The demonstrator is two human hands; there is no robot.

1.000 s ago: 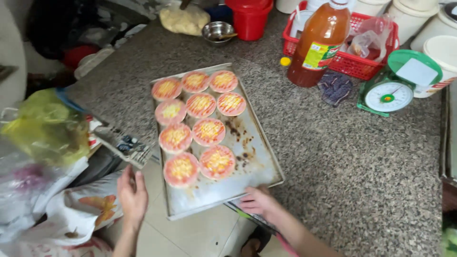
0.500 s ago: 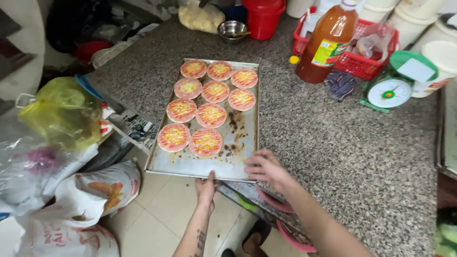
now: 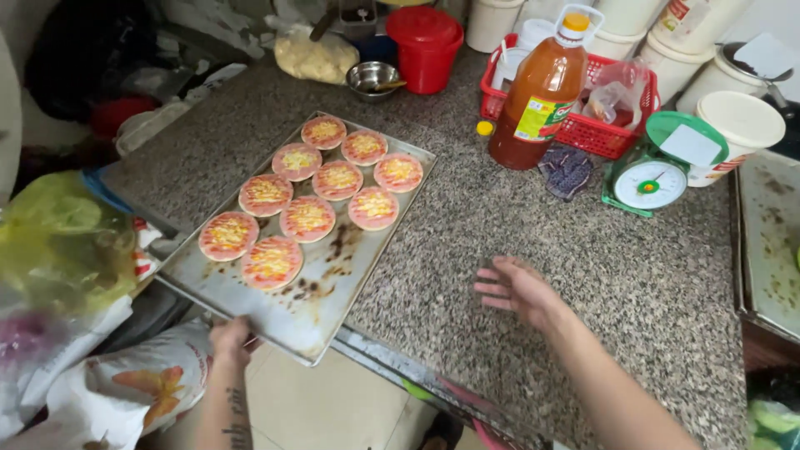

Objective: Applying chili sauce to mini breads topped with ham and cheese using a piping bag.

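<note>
A metal baking tray [image 3: 329,287] lies slanted on the granite counter [image 3: 500,225], its near corner hanging over the edge. On it sit several small round pizzas [image 3: 308,218] with yellow topping. My left hand [image 3: 229,337] grips the tray's near edge from below the counter. Over bare counter to the tray's right hovers my right hand [image 3: 517,290], fingers spread and empty.
Behind stand a large bottle of orange-red sauce [image 3: 542,92], a red basket [image 3: 612,125], a green kitchen scale [image 3: 658,171], a red container [image 3: 427,46], a small steel bowl [image 3: 372,79] and white tubs [image 3: 737,133]. Another tray [image 3: 771,242] lies at right. Plastic bags [image 3: 62,250] crowd the left.
The tray has slid left and turned, now overhanging the counter edge. My right hand let go of it and moved right over the counter. My left hand stays on the near edge.
</note>
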